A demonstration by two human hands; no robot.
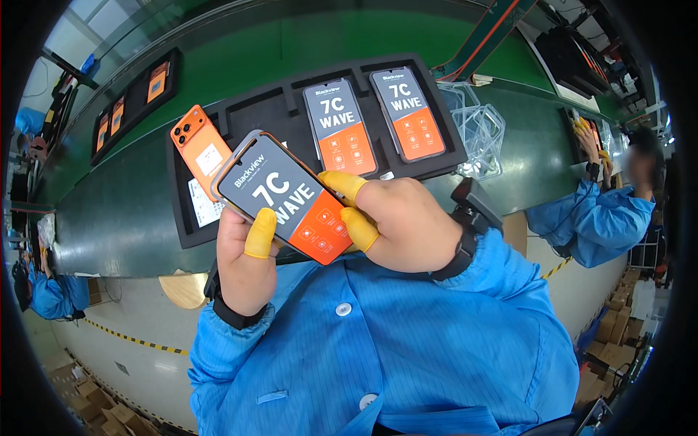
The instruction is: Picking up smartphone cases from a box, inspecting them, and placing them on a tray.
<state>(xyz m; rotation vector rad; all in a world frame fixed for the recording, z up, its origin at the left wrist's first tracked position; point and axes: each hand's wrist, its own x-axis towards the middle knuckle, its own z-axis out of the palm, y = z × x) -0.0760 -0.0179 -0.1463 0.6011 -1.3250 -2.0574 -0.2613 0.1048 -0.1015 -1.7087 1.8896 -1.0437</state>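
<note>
I hold a smartphone (294, 200) with a grey and orange front film, tilted above the near side of a black foam tray (452, 149). My left hand (247, 269) is closed round its lower left side, the thumb in a yellow finger cot. At its right edge, my right hand (414, 225) grips with yellow-cotted fingers. A pale, see-through rim, perhaps a clear case, shows behind the phone's upper left edge. An orange phone (198, 145) lies back up in the tray's left part, partly covered. Two more phones, one central (339, 127) and one right (407, 114), lie screen up in slots.
Several clear plastic cases (483, 138) are piled right of the tray. A second black tray (138, 105) with orange phones lies at the far left of the green bench (109, 218). A green post (483, 40) rises behind. A co-worker in blue (596, 218) works at the right.
</note>
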